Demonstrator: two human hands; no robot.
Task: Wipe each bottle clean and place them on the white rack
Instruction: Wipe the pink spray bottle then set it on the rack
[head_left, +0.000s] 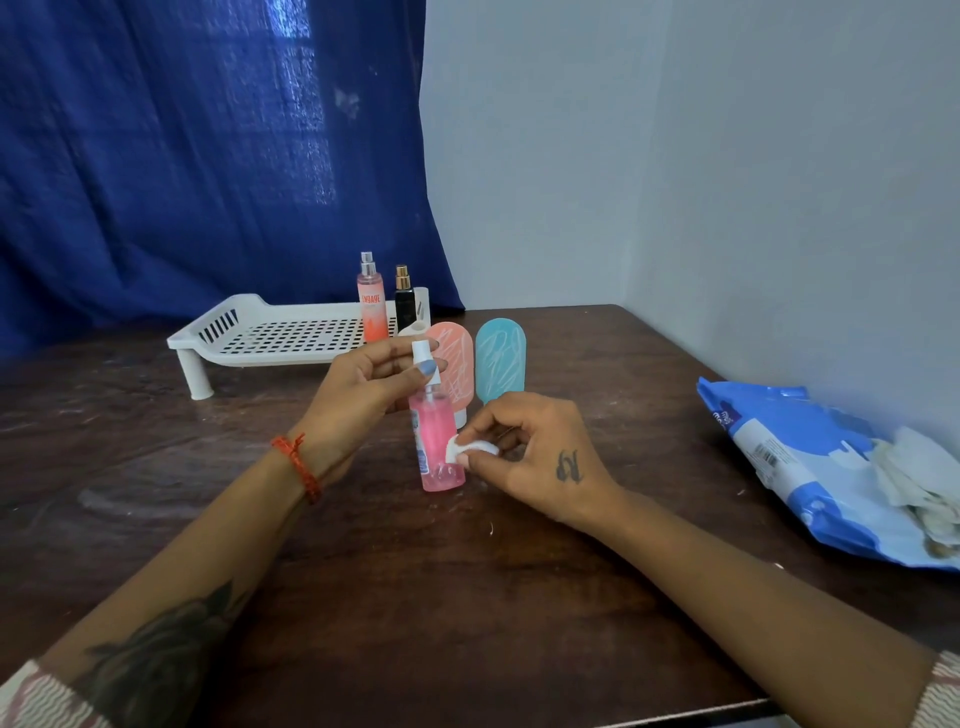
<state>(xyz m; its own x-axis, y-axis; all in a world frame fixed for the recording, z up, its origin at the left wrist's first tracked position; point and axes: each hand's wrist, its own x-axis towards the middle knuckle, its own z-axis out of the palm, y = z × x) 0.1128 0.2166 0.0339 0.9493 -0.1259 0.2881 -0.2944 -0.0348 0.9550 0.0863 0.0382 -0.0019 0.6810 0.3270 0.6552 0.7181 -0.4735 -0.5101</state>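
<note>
Mid-frame: your left hand (363, 384) pinches the pink spray bottle (439, 447) by its neck, steadying it upright on the table (467, 597) while your right hand (530, 457) pinches a white wipe (470, 449) against its side.

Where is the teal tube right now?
Head view: the teal tube stands on the table, right of the peach tube, behind the right hand.

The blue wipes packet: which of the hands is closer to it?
Right. The right hand is between the pink spray bottle and the wipes packet; the left hand is beyond the bottle.
</note>
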